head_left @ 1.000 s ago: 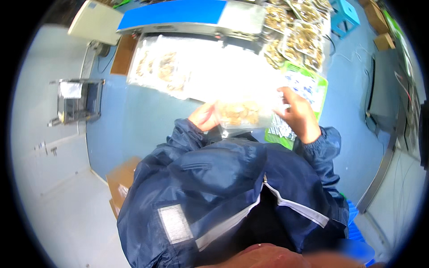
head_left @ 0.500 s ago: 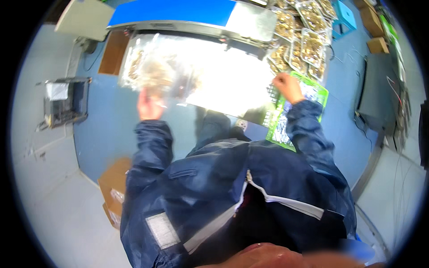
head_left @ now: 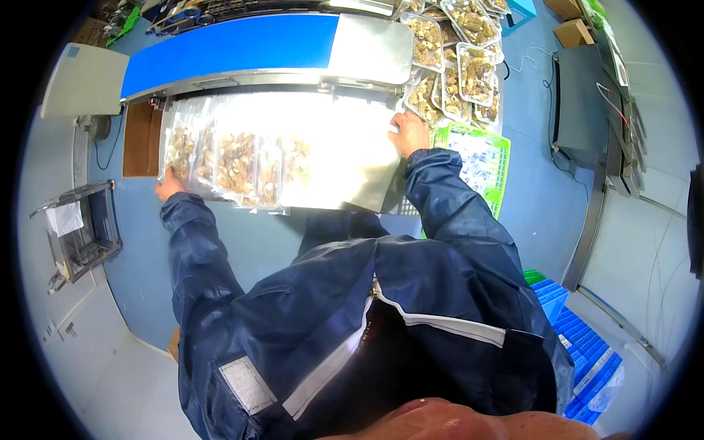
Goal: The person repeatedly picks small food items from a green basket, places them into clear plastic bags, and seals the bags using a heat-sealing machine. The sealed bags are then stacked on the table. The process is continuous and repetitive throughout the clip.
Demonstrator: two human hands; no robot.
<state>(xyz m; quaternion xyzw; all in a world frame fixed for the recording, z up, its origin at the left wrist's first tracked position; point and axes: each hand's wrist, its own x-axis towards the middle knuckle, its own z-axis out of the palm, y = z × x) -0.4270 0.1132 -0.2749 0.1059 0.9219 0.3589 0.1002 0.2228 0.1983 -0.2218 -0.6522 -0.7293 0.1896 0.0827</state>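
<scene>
Clear plastic bags [head_left: 236,165] with brown and cream pieces, mushroom-like, lie side by side on the left of a shiny metal table [head_left: 359,172]. My left hand [head_left: 170,185] is at the outer lower corner of the leftmost bag [head_left: 180,150], its fingers closed on the edge and partly hidden. At the table's right end, my right hand [head_left: 411,133] has its fingers curled in; what they hold, if anything, cannot be made out. Just right of it is a green basket [head_left: 506,165] with small white and blue packets. Glare washes out the table's middle.
Behind the table runs a long machine with a blue cover [head_left: 235,55]. Stacked clear trays [head_left: 475,73] of similar pieces stand at the back right. A cardboard box [head_left: 141,139] is at the left, a metal frame stand [head_left: 88,227] beyond. Blue crates [head_left: 587,352] stand lower right.
My left hand has moved left to the end of the bags, which now lie flat in a row. My right hand has moved off the basket to the table's end. The view has shifted.
</scene>
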